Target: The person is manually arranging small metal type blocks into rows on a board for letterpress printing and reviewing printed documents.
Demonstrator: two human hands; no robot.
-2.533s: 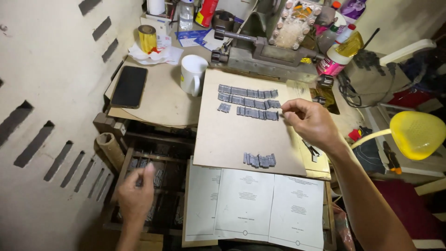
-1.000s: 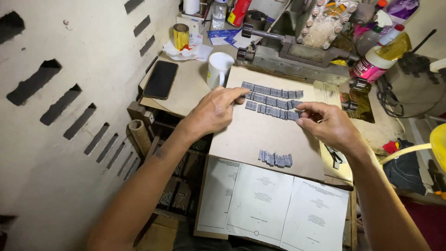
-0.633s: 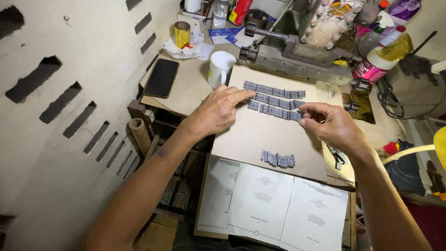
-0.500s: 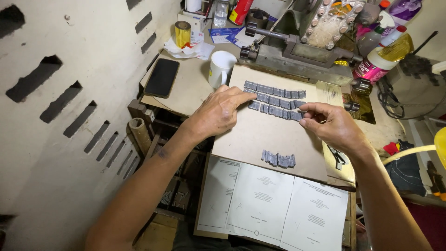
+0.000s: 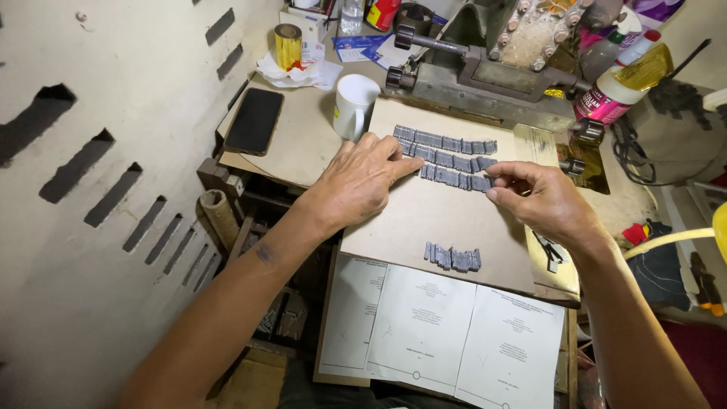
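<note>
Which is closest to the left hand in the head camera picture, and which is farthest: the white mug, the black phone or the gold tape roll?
Measured from the left hand:
1. White mug: just beyond the fingers, at the board's far left corner.
2. Black phone: farther out to the left, lying flat on the table.
3. Gold tape roll: farthest, at the back left, standing on crumpled paper.

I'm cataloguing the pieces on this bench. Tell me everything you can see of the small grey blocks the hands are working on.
The grey blocks look like dull metal, small and rectangular, laid flat in three close rows on a tan board. The left hand presses fingertips on the rows' left end; the right hand pinches the lowest row's right end. A separate short cluster lies nearer the board's front edge, untouched.
</note>
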